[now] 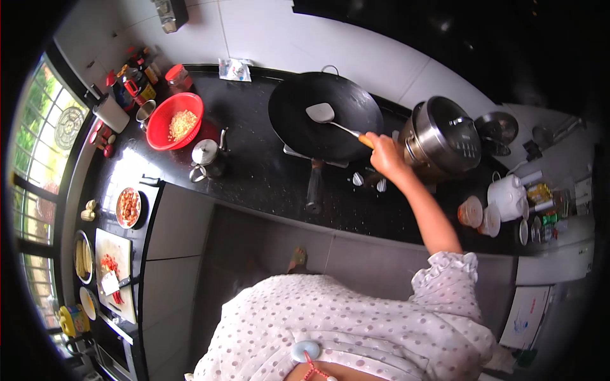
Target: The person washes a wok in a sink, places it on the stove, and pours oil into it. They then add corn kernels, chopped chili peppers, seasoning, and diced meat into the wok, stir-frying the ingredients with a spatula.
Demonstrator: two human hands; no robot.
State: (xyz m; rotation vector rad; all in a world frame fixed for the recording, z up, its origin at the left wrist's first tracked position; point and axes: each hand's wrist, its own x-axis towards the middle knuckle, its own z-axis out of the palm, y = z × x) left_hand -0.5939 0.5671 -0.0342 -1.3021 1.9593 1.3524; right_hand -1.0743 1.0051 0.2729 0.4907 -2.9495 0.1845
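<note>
My right hand (386, 156) is closed around the wooden handle of a spatula (321, 113). The spatula's metal blade is over the inside of a black wok (292, 108); I cannot tell whether it touches the surface. The wok sits on the stove, its dark handle (314, 185) pointing toward me. A steel pot (438, 136) with a glass lid stands just right of my hand. My left hand is out of view.
Left of the wok are a metal kettle (204, 152) and a red bowl (159, 130) with pale chopped food. A plate of reddish pieces (129, 207) and a cutting board (126, 254) with chopped red food and a cleaver (110, 282) lie on the left counter. Cups (471, 211) stand at right.
</note>
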